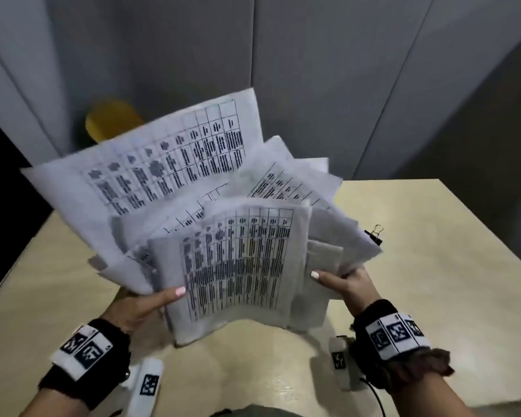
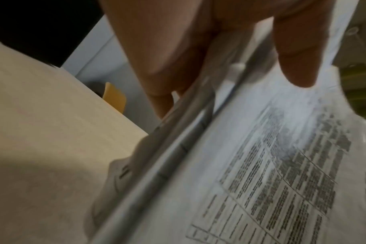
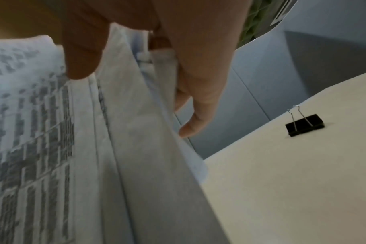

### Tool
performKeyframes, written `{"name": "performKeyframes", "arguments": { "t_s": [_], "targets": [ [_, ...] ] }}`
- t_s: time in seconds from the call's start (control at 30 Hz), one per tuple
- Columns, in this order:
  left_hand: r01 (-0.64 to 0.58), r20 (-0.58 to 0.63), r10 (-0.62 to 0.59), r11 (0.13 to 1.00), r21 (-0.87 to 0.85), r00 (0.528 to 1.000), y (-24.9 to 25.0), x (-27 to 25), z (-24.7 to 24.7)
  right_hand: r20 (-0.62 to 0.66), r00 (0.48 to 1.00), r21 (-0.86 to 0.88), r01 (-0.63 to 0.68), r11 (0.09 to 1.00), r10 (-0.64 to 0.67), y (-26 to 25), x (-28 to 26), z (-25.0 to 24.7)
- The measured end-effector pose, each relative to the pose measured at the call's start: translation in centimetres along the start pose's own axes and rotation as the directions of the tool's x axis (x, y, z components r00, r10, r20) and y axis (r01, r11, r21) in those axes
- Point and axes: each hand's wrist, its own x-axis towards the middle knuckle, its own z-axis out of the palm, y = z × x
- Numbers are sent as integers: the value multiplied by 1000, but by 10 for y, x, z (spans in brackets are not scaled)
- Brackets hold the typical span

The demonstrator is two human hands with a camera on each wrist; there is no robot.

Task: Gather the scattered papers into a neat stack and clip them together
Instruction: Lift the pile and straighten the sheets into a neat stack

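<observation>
A loose, fanned bundle of printed papers (image 1: 238,266) with black tables stands raised above the beige table (image 1: 433,281), its sheets uneven and splayed. My left hand (image 1: 145,305) grips the bundle's left edge, thumb on the front sheet. My right hand (image 1: 343,281) grips the right edge the same way. The left wrist view shows the left hand's fingers (image 2: 167,66) behind the papers (image 2: 261,165) and the thumb in front. In the right wrist view, fingers (image 3: 198,82) curl behind the sheets (image 3: 136,148). A black binder clip (image 3: 304,125) lies on the table, right of the papers (image 1: 375,234).
Grey partition panels (image 1: 313,70) wall the table at the back. A yellow round object (image 1: 112,120) sits behind the papers at the far left. The table's right edge runs close past the clip.
</observation>
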Motion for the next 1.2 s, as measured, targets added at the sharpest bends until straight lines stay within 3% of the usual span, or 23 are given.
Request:
{"name": "performKeyframes", "arguments": {
  "t_s": [0.17, 0.27, 0.4, 0.63, 0.83, 0.93, 1.03, 1.2],
  "targets": [
    [236, -106, -221, 960, 151, 969, -25, 7, -7, 26, 999, -46, -43, 998, 45, 14, -2, 14],
    [163, -152, -135, 968, 191, 979, -25, 11, -6, 8, 1000, -64, -22, 998, 23, 14, -3, 16],
    [4, -110, 20, 977, 215, 994, -11, 12, -7, -14, 1000, 37, 19, 999, -19, 1, -6, 9],
    [38, 34, -41, 996, 77, 999, -2, -4, -7, -37, 996, -16, -83, 996, 82, 3, -14, 4],
    [82, 162, -105, 986, 145, 981, 14, -9, -15, -107, 986, 0, -126, 992, 125, 3, -11, -1],
    [156, 139, -174, 979, 132, 975, 15, -10, -17, -69, 987, -18, -145, 989, 143, 1, -16, 2],
    [118, 146, -136, 985, 125, 980, 7, -8, -11, 22, 991, -10, -133, 991, 133, -5, -18, 13],
    [50, 42, -54, 993, 107, 998, -3, 1, -15, -36, 996, 52, -78, 996, 79, -7, -14, 12]
  ]
}}
